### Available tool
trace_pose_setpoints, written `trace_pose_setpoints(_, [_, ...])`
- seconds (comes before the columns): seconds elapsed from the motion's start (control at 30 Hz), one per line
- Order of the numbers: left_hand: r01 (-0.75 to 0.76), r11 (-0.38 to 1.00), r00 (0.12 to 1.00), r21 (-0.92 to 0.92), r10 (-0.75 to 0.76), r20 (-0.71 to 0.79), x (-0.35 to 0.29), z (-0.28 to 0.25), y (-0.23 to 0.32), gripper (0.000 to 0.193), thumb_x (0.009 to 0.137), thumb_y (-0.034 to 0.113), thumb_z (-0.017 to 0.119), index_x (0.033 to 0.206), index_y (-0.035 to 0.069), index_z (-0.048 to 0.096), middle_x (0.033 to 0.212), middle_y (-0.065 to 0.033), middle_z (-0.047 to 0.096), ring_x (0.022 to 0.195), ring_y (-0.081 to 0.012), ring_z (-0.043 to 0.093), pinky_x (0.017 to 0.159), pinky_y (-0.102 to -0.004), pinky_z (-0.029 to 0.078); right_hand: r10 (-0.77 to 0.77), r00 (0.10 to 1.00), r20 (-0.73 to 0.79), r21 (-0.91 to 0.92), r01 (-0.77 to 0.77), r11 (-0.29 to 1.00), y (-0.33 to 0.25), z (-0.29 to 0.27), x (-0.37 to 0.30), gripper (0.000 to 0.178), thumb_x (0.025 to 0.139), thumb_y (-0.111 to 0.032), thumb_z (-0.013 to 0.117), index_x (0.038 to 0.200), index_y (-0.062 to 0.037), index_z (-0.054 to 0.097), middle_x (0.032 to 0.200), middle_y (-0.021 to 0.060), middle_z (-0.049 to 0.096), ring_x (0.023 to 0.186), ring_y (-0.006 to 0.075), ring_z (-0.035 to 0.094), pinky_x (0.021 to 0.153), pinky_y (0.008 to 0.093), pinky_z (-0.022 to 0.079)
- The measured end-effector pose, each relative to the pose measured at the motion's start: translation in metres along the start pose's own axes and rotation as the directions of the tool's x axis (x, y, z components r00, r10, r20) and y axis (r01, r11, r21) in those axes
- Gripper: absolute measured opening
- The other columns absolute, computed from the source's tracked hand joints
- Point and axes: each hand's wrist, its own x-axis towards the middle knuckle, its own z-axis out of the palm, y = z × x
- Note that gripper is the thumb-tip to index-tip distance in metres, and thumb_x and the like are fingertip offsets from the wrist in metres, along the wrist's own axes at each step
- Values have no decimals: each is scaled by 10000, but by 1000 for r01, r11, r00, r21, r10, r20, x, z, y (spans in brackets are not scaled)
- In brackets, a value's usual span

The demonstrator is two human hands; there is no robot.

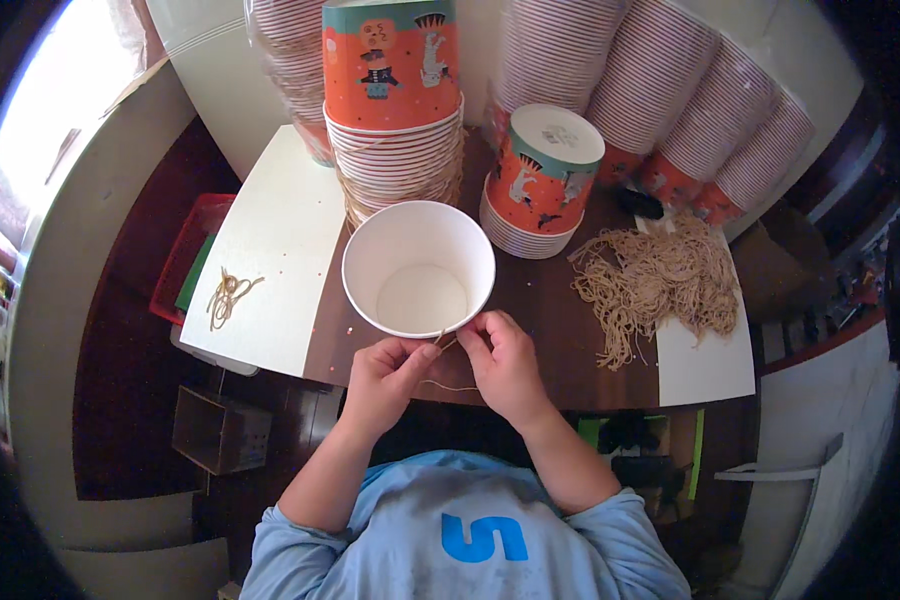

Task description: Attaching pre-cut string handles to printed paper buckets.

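Head view, hands: your left hand (385, 375) and right hand (505, 368) pinch a thin tan cord (450, 344) at the white bucket's (420, 240) near rim.
Bucket: open side up, near the front edge of the brown table (540, 350).
Printing: cartoon figures on the tall stack (395, 70) and short stack (538, 195); base print too small to read.
Containers: both stacks nest upside down; a red basket (175, 260) holds something green (195, 272).

Beyond your brown-and-white table (530, 310) stands a pale wall (476, 60); left of the table, you have a bright window (55, 100).
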Motion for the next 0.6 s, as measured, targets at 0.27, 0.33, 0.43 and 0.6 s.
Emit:
trace_pose_setpoints(0.27, [-123,980,992,154,126,-12,0,-7,-5,159,878,140,619,857,-16,640,722,4,623,652,-48,530,591,-199,431,34,996,-84,26,-32,999,10,-9,4,136,847,-127,629,861,3,593,799,137,617,710,261,601,644,354,478])
trace_pose_setpoints(0.33, [-126,990,992,67,128,-23,-1,-6,-6,160,881,136,613,871,-22,639,734,3,620,672,-44,530,600,-200,434,98,995,-37,86,-94,992,10,-11,4,148,843,-130,637,881,6,593,809,140,615,709,257,601,640,349,480])
trace_pose_setpoints(0.43, [-109,993,994,35,110,-27,-4,2,-1,159,883,133,609,886,-24,638,742,-1,622,676,-43,528,608,-199,436,118,993,-19,115,-115,987,2,-14,0,159,819,-116,657,922,-8,602,845,119,612,736,225,597,663,328,477])
trace_pose_setpoints(0.6, [-98,982,993,161,87,77,-16,-3,7,144,885,121,609,893,-21,630,766,-21,636,700,-59,555,625,-218,459,-499,866,-34,-352,456,817,-21,-25,-14,293,677,-45,714,955,-91,632,998,74,577,818,232,553,737,354,442])
